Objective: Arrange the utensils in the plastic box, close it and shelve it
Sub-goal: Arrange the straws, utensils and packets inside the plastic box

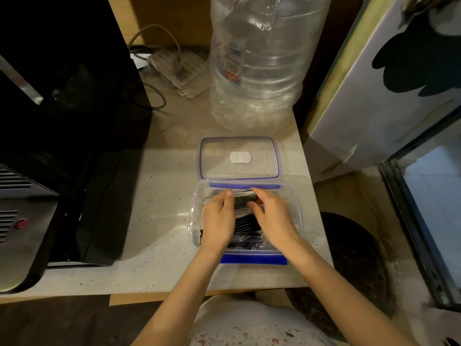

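Midway at best: both hands, left hand and right hand, pinching a dark packet inside the open plastic box on the tabletop; lid lying just behind, closing and shelving undone.

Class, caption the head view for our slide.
Both hands hold dark utensils in the open plastic box, lid behind.
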